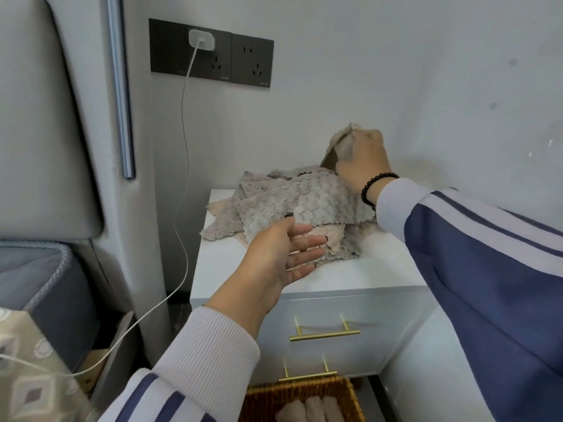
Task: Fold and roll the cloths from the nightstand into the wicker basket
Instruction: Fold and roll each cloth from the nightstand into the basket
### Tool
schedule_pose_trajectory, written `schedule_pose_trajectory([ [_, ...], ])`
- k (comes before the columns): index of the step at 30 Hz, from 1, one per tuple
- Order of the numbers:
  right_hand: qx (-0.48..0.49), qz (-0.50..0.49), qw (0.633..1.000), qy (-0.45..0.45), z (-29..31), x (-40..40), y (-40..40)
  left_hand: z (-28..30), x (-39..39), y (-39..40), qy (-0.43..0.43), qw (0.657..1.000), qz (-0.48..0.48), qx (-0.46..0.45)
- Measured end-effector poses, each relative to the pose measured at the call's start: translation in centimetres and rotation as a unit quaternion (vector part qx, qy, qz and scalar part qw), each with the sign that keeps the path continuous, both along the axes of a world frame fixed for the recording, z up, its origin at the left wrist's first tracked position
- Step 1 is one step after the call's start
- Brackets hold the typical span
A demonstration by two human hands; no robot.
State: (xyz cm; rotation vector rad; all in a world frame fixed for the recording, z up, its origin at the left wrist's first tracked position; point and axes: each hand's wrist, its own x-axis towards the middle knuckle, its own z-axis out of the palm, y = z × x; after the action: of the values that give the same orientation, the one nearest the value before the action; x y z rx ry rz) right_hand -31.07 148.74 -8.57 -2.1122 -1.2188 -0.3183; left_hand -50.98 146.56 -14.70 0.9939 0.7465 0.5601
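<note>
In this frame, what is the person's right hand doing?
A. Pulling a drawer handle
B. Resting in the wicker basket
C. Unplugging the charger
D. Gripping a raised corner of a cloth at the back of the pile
D: the right hand grips a lifted grey cloth behind the pile on the nightstand, while the left hand is open.

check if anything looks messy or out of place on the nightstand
The cloths lie in a rumpled, overlapping heap on the nightstand, with one corner hanging past its left edge. The right hand grips one at the back; the left hand hovers open. No damage or spills visible.
</note>
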Motion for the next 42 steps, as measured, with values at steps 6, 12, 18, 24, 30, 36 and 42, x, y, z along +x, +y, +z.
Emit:
schedule_pose_trajectory([
  [6, 0.195, 0.018, 0.981, 0.009, 3.2, -1.5, -5.2, -0.3, 0.3, -1.7, 0.039, 0.998, -0.034, 0.021],
  [12, 0.272, 0.033, 0.961, 0.045, 2.6, -4.8, -11.8, -0.9, -0.4, -3.6, 0.063, 0.990, -0.060, 0.114],
  [18, 0.263, 0.077, 0.939, 0.206, -2.0, -8.7, -16.9, -1.9, -1.5, -5.6, 0.066, 0.965, -0.117, 0.225],
  [24, 0.134, 0.177, 0.929, 0.295, -5.9, -11.2, -19.2, -2.6, -2.8, -7.5, -0.019, 0.938, -0.216, 0.272],
  [30, 0.123, 0.169, 0.958, 0.198, -5.5, -10.9, -20.6, -3.8, -3.7, -9.1, 0.050, 0.914, -0.187, 0.356],
  [36, 0.109, 0.113, 0.982, 0.108, -5.8, -10.3, -19.9, -4.6, -4.4, -9.3, 0.058, 0.933, -0.131, 0.331],
  [42, 0.123, 0.081, 0.966, 0.212, -5.4, -8.0, -19.5, -5.6, -5.1, -8.7, 0.157, 0.873, -0.131, 0.443],
])
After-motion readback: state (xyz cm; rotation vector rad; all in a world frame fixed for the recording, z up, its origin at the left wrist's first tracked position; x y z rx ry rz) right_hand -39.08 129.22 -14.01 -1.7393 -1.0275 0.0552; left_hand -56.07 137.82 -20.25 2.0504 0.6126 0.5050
